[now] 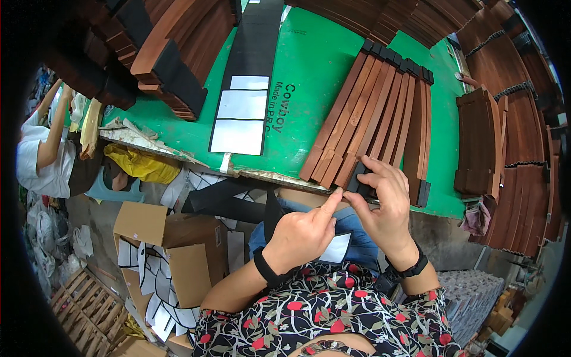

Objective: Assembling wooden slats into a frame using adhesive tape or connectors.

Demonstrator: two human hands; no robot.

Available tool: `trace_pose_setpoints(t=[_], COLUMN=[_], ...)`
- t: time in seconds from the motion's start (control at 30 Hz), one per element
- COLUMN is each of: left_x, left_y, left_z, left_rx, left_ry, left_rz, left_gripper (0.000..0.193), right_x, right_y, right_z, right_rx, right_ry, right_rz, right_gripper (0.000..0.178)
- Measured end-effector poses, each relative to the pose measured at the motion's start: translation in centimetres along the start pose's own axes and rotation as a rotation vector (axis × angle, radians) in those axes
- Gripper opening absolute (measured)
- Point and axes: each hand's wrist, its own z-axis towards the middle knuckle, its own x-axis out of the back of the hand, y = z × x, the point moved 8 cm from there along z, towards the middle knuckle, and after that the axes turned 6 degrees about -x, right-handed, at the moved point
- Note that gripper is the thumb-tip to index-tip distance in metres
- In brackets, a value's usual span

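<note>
A fanned row of brown wooden slats (364,116) lies on the green table top, with black coverings (395,58) on their far ends. At the near end of one slat, a black strip (357,178) covers the wood. My right hand (386,193) has its fingers and thumb closed around this strip and the slat end. Beside it, my left hand (303,232) is closed, the index finger stretched out to the slat's near tip. Whatever its curled fingers may hold is hidden. A long black sheet with white backing pieces (240,125) lies to the left of the slats.
Stacked wooden pieces (172,65) stand at the table's far left, and more stacks (479,143) at the right. Below on the left is an open cardboard box (196,253) of white-and-black pieces. Another person's arm (50,128) shows at the far left.
</note>
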Motion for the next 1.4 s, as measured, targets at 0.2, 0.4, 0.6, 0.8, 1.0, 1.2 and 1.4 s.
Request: trace_pose_setpoints(t=[0.2, 0.4, 0.6, 0.8, 1.0, 1.2, 1.4], left_x=[-0.04, -0.05, -0.06, -0.12, -0.20, -0.20, -0.10], left_y=[-0.03, -0.01, -0.07, -0.08, -0.16, -0.20, -0.20], left_z=[-0.01, 0.08, 0.07, 0.02, 0.08, 0.11, 0.07], left_rx=[-0.012, -0.009, -0.017, -0.019, -0.014, -0.004, 0.000], left_ry=[0.017, 0.008, 0.013, 0.009, -0.002, 0.006, 0.003], left_rz=[-0.006, -0.012, -0.019, -0.016, -0.027, -0.044, -0.047], left_gripper=[0.058, 0.058, 0.058, 0.058, 0.058, 0.058, 0.057], right_x=[-0.07, -0.03, -0.13, -0.07, -0.20, -0.14, -0.11], right_y=[-0.11, -0.15, -0.02, -0.12, -0.20, -0.26, -0.41], right_z=[0.03, 0.18, 0.10, 0.23, 0.30, 0.62, 0.61], right_rx=[0.006, 0.003, -0.024, -0.033, -0.056, -0.082, -0.092], right_ry=[-0.003, -0.016, -0.016, -0.033, -0.074, -0.088, -0.128], right_rz=[-0.011, -0.017, -0.018, -0.015, -0.050, -0.033, -0.047], right_gripper=[0.038, 0.036, 0.036, 0.035, 0.035, 0.036, 0.039])
